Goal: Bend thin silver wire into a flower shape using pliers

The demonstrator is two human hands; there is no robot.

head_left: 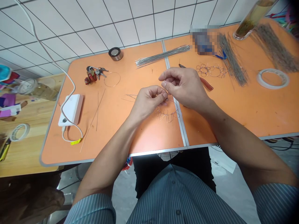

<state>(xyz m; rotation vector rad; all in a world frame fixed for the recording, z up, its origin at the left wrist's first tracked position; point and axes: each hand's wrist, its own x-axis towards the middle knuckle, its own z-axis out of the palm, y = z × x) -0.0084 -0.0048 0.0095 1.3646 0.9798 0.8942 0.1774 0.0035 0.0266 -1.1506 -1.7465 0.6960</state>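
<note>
My left hand (149, 101) and my right hand (183, 85) meet over the middle of the orange table (130, 137). Both pinch a thin wire frame of small loops (167, 115) that hangs under the fingers and rests on the table. My right hand's thumb and forefinger also pinch a short upright end of wire (164, 74). The red-handled pliers (206, 84) lie just behind my right hand, partly hidden by it.
A bundle of straight wires (162, 56) lies at the back. A finished wire flower piece (211, 71), more wire bundles (232, 63), a tape roll (273, 78), a glass jar (253, 17), keys (93, 74), a wire ring (112, 79) and a white power bank (71, 109) surround the hands.
</note>
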